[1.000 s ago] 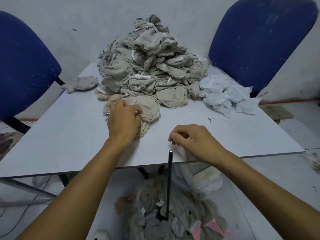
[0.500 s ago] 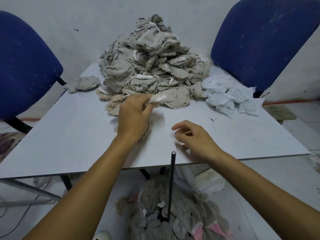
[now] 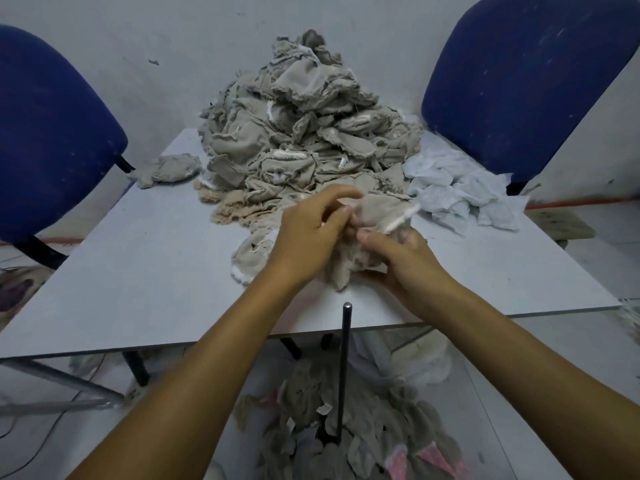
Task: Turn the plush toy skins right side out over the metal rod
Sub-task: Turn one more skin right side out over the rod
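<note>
A beige plush toy skin (image 3: 375, 216) hangs just above the table's near half, inside out, with a white seam edge showing at its right. My left hand (image 3: 310, 233) pinches its upper left part and my right hand (image 3: 403, 261) grips it from below. The thin dark metal rod (image 3: 343, 368) stands upright just in front of the table edge, its tip below and between my hands, bare. A big heap of beige skins (image 3: 301, 133) fills the far middle of the table. Another skin (image 3: 251, 256) lies flat left of my hands.
The white table (image 3: 138, 271) has a pile of white fabric (image 3: 457, 192) at the right and a lone beige skin (image 3: 169, 169) at the far left. Blue chairs (image 3: 52, 140) (image 3: 519, 81) flank it. Grey skins with pink ears (image 3: 363, 441) lie on the floor around the rod's base.
My left hand lifted a skin from the heap's front and brought it right. My right hand rose from the table edge and took hold of the same skin.
</note>
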`<state>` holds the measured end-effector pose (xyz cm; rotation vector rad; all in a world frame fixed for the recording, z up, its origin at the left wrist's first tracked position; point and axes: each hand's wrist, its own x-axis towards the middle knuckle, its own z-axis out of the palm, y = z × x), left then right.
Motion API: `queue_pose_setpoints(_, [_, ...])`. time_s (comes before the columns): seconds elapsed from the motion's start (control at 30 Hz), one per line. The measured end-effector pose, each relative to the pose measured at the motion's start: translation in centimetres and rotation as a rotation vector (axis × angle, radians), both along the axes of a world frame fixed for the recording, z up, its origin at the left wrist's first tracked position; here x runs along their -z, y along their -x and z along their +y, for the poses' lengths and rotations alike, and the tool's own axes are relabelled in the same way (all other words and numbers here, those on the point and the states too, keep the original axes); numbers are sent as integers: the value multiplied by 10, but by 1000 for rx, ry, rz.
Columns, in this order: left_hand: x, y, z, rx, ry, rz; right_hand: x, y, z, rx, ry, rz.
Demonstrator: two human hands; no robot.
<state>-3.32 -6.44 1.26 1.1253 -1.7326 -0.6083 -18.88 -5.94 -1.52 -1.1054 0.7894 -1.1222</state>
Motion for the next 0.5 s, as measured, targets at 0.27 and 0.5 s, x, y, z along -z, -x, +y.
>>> queue_pose_setpoints(0.27, [8, -1, -6, 3, -157, -82, -7, 22, -7, 7, 117, 204])
queue_pose_setpoints(0.5, [10, 4, -11, -198, -317, 272, -7, 24, -2, 567, 954, 904])
